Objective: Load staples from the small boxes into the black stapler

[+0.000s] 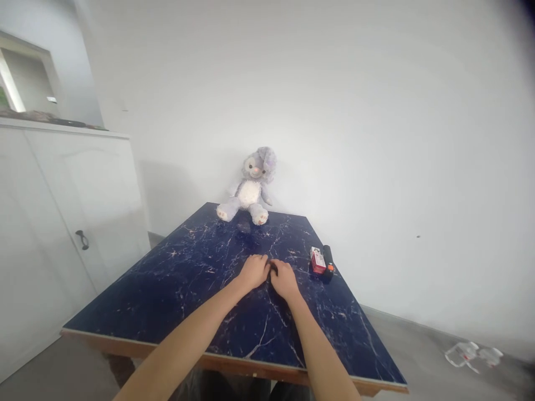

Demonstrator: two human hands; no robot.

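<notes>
My left hand (254,270) and my right hand (285,278) are side by side over the middle of the dark blue marble-patterned table (154,289), with their fingertips close together. The fingers of both are curled in. A small dark patch shows between the thumb and forefinger of my right hand; whether it is an object or shadow is unclear. What either hand holds, if anything, is hidden. To the right of my right hand are a red and white box (318,260) and a black flashlight-like cylinder (328,262) with an orange spot.
A grey plush toy (251,192) sits at the table's far edge, against the white wall. On the left stands a white cabinet (83,184) with a dark handle. Clear plastic bottles or containers (462,353) lie on the floor at right.
</notes>
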